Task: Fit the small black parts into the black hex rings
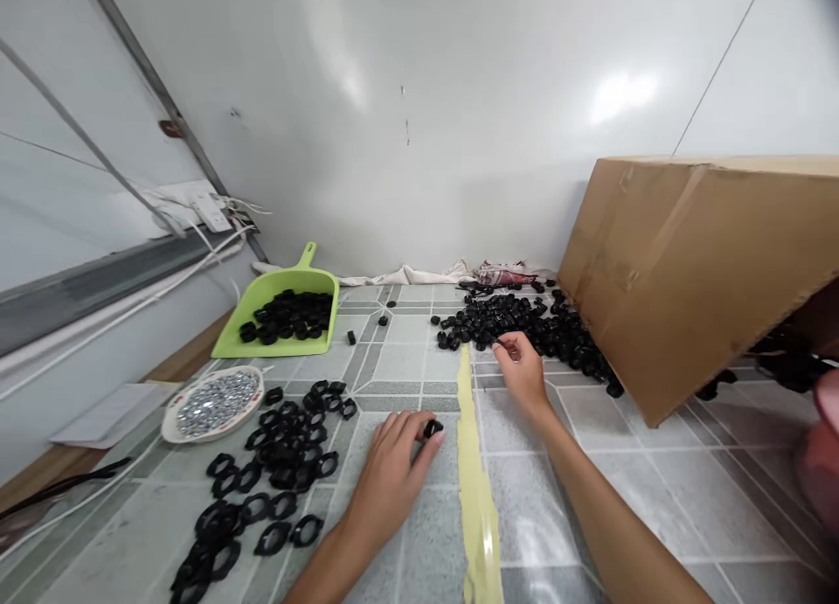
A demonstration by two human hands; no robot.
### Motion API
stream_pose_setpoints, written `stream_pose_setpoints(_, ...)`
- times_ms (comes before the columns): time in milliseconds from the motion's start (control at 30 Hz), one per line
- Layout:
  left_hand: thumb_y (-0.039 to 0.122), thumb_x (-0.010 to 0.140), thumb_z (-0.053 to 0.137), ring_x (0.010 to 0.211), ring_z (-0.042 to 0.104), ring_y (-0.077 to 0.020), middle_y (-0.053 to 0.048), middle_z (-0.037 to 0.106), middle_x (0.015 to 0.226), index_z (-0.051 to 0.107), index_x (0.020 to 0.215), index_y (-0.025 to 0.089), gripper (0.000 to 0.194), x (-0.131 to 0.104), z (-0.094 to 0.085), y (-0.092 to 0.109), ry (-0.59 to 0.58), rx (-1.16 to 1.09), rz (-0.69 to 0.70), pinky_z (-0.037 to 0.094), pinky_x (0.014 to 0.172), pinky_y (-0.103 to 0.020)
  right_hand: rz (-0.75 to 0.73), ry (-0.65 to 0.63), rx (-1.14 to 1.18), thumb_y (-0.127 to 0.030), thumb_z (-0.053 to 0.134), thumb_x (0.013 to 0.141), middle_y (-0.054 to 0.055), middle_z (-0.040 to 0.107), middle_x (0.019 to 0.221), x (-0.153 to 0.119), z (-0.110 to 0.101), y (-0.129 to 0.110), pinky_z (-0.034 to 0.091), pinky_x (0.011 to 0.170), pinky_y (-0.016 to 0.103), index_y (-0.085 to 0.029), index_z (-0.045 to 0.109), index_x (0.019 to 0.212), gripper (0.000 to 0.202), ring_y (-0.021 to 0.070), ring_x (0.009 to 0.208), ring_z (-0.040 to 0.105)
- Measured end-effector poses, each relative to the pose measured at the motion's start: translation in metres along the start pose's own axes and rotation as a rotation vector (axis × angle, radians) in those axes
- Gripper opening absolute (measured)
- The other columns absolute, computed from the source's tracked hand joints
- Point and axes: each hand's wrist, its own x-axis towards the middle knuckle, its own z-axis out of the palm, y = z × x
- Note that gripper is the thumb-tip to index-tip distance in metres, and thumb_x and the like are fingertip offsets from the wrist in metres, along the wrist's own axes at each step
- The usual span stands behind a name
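Thumb and index of the left hand (395, 464) are closed on one black ring (433, 428), other fingers loosely curled, near middle of the tiled surface (399, 377). Right hand (524, 378) is farther out, at the near edge of a heap of black parts (504, 320). Its thumb and index almost meet; something dark at the tips, but too small from where I'm standing, so can't tell if it's gripped or just touched. Yellow strip (472, 464) runs near to far between the two hands, far end just short of the heap. Near left: loose spread of black rings (292, 447), some overlapping. White dish (169, 422) of small silver bits (219, 403) just left of them. Beyond the dish, green dustpan (281, 279), handle toward the wall (393, 176), more black pieces (294, 315) inside. Three strays (384, 321) between dustpan and heap. Right side: cardboard box (682, 272), tilted, left edge right beside the heap. Crumpled cloth (412, 274) along the foot of the wall.
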Motion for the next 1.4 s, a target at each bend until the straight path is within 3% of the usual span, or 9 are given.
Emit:
stream_pose_setpoints(133, 0.042, 0.092, 0.058, 0.094, 0.058, -0.0233, -0.006, 0.067, 0.106, 0.065, 0.113, 0.025, 0.027, 0.003, 0.001, -0.003, 0.043, -0.212, -0.013, 0.046, 0.088, -0.038, 0.035, 0.013, 0.079, -0.045, 0.057, 0.082, 0.004, 0.063, 0.08, -0.012, -0.008, -0.01, 0.046, 0.069, 0.031, -0.019, 0.063, 0.09, 0.028, 0.0205, 0.075, 0.056)
stream_pose_setpoints(267, 0.049, 0.083, 0.067, 0.088, 0.063, -0.0226, -0.007, 0.07, 0.098, 0.067, 0.107, 0.02, 0.038, 0.015, 0.01, 0.006, 0.014, -0.51, -0.095, 0.048, 0.081, -0.035, 0.054, -0.051, 0.166, -0.048, 0.064, 0.08, 0.006, 0.068, 0.083, -0.059, -0.028, -0.023, 0.049, 0.065, 0.032, -0.019, 0.071, 0.095, 0.033, 0.0205, 0.069, 0.059)
stream_pose_setpoints(433, 0.054, 0.081, 0.07, 0.093, 0.064, -0.0225, -0.009, 0.071, 0.1, 0.067, 0.107, 0.017, 0.046, 0.016, 0.026, 0.032, -0.321, -0.792, -0.034, 0.047, 0.086, -0.034, 0.143, -0.332, 0.325, -0.044, 0.077, 0.077, 0.007, 0.072, 0.095, -0.116, -0.049, -0.038, 0.053, 0.074, 0.034, -0.02, 0.073, 0.102, 0.035, 0.0215, 0.08, 0.066)
stream_pose_setpoints(500, 0.056, 0.083, 0.067, 0.086, 0.063, -0.0204, -0.008, 0.071, 0.094, 0.068, 0.106, 0.016, 0.046, 0.014, 0.029, 0.037, -0.354, -0.83, -0.042, 0.047, 0.081, -0.032, 0.18, -0.378, 0.361, -0.045, 0.079, 0.076, 0.006, 0.072, 0.091, -0.12, -0.052, -0.04, 0.053, 0.076, 0.034, -0.02, 0.071, 0.102, 0.037, 0.0215, 0.082, 0.067)
stream_pose_setpoints(667, 0.055, 0.086, 0.063, 0.068, 0.055, -0.0151, -0.004, 0.066, 0.078, 0.071, 0.096, 0.015, 0.042, 0.01, 0.032, 0.035, -0.282, -0.79, -0.091, 0.042, 0.065, -0.025, 0.195, -0.521, 0.321, -0.044, 0.077, 0.079, 0.006, 0.073, 0.09, -0.116, -0.052, -0.035, 0.053, 0.082, 0.036, -0.019, 0.07, 0.098, 0.033, 0.0224, 0.086, 0.068)
stream_pose_setpoints(933, 0.053, 0.086, 0.065, 0.063, 0.051, -0.0126, 0.0, 0.064, 0.074, 0.063, 0.11, 0.019, 0.041, 0.007, 0.033, 0.036, -0.269, -0.789, -0.197, 0.038, 0.061, -0.024, -0.002, -0.469, 0.153, -0.025, 0.068, 0.087, 0.004, 0.072, 0.099, -0.124, -0.053, -0.043, 0.051, 0.087, 0.034, -0.023, 0.072, 0.102, 0.015, 0.0203, 0.092, 0.066)
stream_pose_setpoints(1233, 0.05, 0.088, 0.066, 0.061, 0.043, -0.0095, 0.002, 0.064, 0.073, 0.058, 0.103, 0.018, 0.035, 0.009, 0.026, 0.037, -0.328, -0.85, -0.211, 0.032, 0.06, -0.021, -0.206, -0.477, 0.019, -0.021, 0.058, 0.094, 0.004, 0.071, 0.105, -0.128, -0.057, -0.044, 0.053, 0.087, 0.035, -0.026, 0.067, 0.111, 0.02, 0.02, 0.093, 0.068)
stream_pose_setpoints(1400, 0.049, 0.094, 0.057, 0.057, 0.036, -0.009, 0.0, 0.065, 0.071, 0.059, 0.09, 0.016, 0.033, 0.008, 0.02, 0.037, -0.371, -0.866, -0.174, 0.026, 0.057, -0.022, -0.357, -0.441, -0.038, -0.016, 0.05, 0.097, 0.005, 0.068, 0.118, -0.134, -0.054, -0.042, 0.051, 0.096, 0.037, -0.029, 0.064, 0.12, 0.029, 0.0217, 0.111, 0.064)
